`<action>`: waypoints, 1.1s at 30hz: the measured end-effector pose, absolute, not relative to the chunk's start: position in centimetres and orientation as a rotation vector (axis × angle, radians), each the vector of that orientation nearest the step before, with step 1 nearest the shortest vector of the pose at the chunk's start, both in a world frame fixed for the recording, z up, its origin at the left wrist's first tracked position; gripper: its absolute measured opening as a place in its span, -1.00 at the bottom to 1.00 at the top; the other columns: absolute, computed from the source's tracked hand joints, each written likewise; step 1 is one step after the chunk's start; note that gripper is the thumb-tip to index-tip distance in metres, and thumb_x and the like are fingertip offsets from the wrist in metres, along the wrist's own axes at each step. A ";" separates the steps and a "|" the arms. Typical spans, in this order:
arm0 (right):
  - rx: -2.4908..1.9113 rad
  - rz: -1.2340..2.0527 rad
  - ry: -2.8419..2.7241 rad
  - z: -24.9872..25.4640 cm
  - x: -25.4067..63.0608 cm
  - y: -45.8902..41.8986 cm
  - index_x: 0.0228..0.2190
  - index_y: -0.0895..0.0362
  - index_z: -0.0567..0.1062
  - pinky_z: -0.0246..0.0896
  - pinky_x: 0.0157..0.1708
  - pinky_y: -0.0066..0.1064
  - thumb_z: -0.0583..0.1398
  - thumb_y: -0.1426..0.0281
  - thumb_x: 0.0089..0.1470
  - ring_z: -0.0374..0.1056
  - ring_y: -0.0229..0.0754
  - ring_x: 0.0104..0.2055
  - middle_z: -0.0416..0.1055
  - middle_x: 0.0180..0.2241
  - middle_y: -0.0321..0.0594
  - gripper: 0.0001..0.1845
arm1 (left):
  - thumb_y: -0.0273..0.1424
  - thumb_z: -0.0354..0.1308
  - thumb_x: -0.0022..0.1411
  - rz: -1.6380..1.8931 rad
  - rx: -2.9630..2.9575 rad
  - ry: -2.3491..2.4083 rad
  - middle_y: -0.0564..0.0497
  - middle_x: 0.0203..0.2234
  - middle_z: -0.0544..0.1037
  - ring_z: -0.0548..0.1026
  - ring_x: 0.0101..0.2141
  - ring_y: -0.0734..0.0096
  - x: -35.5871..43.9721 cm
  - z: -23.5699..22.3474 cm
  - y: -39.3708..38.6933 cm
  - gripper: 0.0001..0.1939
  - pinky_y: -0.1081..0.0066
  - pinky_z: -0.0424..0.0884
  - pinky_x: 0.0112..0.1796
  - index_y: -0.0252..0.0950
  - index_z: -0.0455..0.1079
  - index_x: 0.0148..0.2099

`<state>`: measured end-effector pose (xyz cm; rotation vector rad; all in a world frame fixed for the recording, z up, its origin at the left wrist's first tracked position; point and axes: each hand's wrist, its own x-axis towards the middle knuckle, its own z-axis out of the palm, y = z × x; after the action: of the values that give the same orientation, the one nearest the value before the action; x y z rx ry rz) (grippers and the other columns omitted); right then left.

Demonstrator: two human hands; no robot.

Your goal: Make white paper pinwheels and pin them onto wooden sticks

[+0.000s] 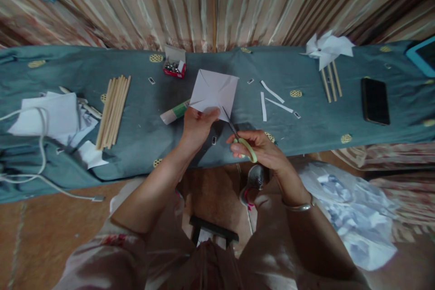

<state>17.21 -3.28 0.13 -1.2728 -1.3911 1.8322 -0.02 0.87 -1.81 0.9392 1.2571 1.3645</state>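
Note:
A white paper square (217,86) with slits running in from its corners is pinched by my left hand (198,126) along its near edge. My right hand (256,147) grips scissors (250,150) with pale yellow-green handles. Their blades lie at the square's near right corner; I cannot tell how far apart they are. A glue stick (175,112) with a green label lies partly under the paper's left side. Beyond it stands an open red box (175,69) of small shiny metal pieces. Right of the square lie several narrow paper strips (263,106).
A bundle of wooden sticks (113,112), stacked white paper (50,115) and a white cable (43,145) occupy the left side. At right are a paper pinwheel (328,49) with sticks, a black phone (374,101) and a blue-edged tablet (423,56). A plastic bag (353,217) sits below the table.

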 end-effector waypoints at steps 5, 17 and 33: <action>-1.284 1.852 -1.336 0.2 17.0 -3.2 -0.47 0.13 0.55 0.16 -0.58 -0.53 0.43 0.02 -0.23 0.22 -0.38 -0.58 0.33 -0.61 -0.41 -0.55 | -0.39 0.29 -0.05 1.343 0.923 1.286 0.13 -0.62 0.42 0.33 -0.55 0.46 -0.1 -1.8 1.0 -0.87 0.42 0.30 -0.44 -0.21 0.38 -0.54; -1.297 1.895 -1.245 0.0 17.0 -3.2 -0.50 0.12 0.56 0.15 -0.60 -0.58 0.47 0.07 -0.28 0.23 -0.41 -0.60 0.35 -0.64 -0.43 -0.58 | -0.37 0.31 -0.04 1.345 0.929 1.258 0.15 -0.64 0.40 0.34 -0.55 0.47 -0.3 -2.3 1.1 -0.81 0.42 0.29 -0.45 -0.22 0.35 -0.56; -1.327 1.871 -1.210 -0.4 16.9 -3.3 -0.48 0.12 0.55 0.18 -0.58 -0.55 0.48 0.05 -0.34 0.24 -0.39 -0.59 0.35 -0.63 -0.44 -0.53 | -0.42 0.29 -0.08 1.354 0.928 1.171 0.12 -0.59 0.45 0.38 -0.53 0.50 0.1 -1.9 0.9 -0.88 0.47 0.35 -0.45 -0.27 0.40 -0.48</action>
<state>16.87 -3.26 -0.35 -1.3267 -1.2097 1.8709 0.06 0.94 -1.95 0.9279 1.1714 1.3538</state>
